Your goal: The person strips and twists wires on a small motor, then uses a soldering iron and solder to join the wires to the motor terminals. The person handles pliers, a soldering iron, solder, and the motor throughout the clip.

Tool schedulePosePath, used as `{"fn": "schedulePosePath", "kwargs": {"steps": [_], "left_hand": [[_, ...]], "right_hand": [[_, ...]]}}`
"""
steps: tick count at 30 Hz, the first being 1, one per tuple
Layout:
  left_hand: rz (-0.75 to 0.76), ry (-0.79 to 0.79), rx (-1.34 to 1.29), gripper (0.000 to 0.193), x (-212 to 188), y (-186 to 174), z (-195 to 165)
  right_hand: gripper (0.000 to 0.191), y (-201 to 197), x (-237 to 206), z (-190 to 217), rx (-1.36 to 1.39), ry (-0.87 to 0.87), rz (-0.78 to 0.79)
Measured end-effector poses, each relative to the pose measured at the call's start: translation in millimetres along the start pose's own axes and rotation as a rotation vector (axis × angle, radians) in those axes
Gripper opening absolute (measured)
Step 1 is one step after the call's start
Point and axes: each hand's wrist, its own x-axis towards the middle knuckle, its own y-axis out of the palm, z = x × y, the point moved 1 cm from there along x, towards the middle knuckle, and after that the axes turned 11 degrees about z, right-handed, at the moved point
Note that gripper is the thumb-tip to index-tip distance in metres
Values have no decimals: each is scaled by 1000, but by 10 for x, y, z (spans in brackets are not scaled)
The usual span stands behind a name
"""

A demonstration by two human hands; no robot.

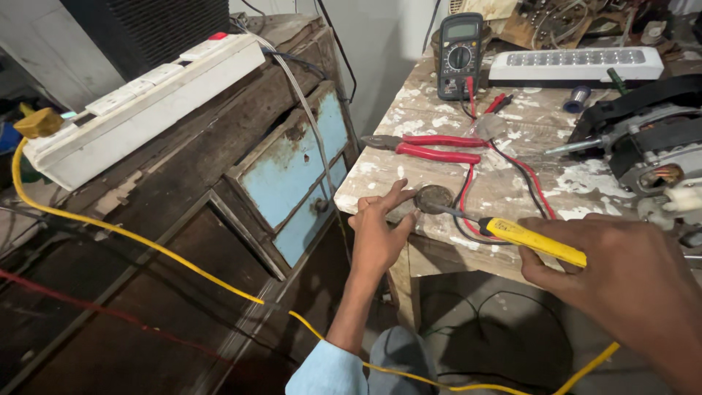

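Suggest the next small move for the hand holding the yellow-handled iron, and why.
Probably dip the tip a little further into the round tin. The right hand holds the soldering iron with its tip at the tin's rim, while the left hand steadies the tin at the table edge.

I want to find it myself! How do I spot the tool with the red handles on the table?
Look at the paint-splattered wooden table and find the black meter at its back. Just in front of it lie the pliers, flat, jaws pointing left. Their two thick red handles set them apart from the thin red wires and the yellow soldering iron.
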Motion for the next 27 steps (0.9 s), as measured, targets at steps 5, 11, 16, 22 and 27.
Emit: {"fn": "schedulePosePath", "kwargs": {"steps": [5,11,16,22,27], "left_hand": [[-18,6,-4,54,5,3,-18],[-19,7,15,52,7,14,-13],[-22,0,3,50,7,8,-21],[-39,32,1,45,-11,5,-9],[-17,-16,25,47,-3,-4,0]], "right_hand": [[44,5,-18,-6,-91,53,38],[41,49,10,-70,5,2,-2],[40,71,-11,-130,15,-54,-79],[42,142,-118,-176,4,27,-137],[40,155,-155,-195,99,-78,-125]]}}
